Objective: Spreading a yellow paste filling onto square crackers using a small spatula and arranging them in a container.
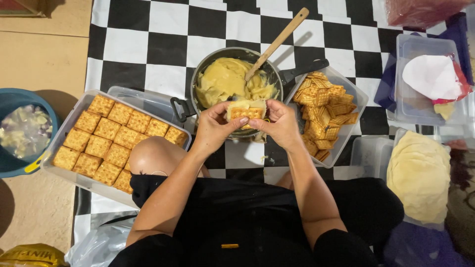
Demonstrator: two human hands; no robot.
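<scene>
While both hands held it over the pan [198,81] of yellow filling, the left hand [213,127] and right hand [280,124] were clamped on a filled cracker sandwich [246,111]; even, gentle pressure would probably keep the filling inside.

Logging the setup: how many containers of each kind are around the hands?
Clear plastic tubs holding crackers: 2 (filled tray, loose crackers)
Metal pans: 1
Blue buckets: 1
Total: 4
Other tubs at right are partly cut off.

Filled cracker [246,112] between left hand [216,126] and right hand [280,123], over pan [198,74].
</scene>
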